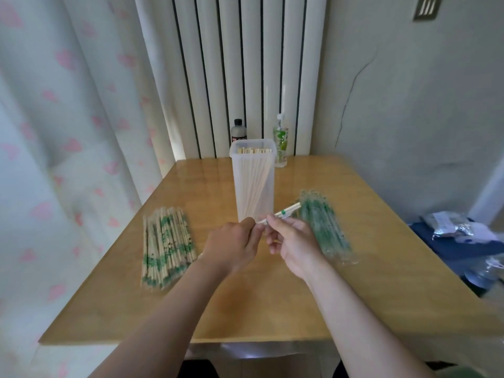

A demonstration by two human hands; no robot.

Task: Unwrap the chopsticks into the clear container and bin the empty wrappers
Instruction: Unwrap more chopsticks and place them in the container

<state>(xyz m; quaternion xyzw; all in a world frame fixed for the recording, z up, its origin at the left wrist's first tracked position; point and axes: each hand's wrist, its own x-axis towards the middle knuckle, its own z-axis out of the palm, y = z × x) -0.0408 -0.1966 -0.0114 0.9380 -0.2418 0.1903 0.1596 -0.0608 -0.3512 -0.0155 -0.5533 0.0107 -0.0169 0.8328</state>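
Left of the left hand (231, 248), a flat sheaf of wrapped chopsticks (167, 248), thin bamboo in green-printed sleeves, lies on the glossy wooden worktop (272, 296). The hands meet, left and right hand (293, 241) each pinching the near end of one slim wrapped pair (281, 213) (far tip angled up-right). Just beyond the fingertips stands the tall clear container (253, 181), holding pale bare sticks. Right of the right hand sits a crinkled heap of clear, green-printed wrappers (326, 227).
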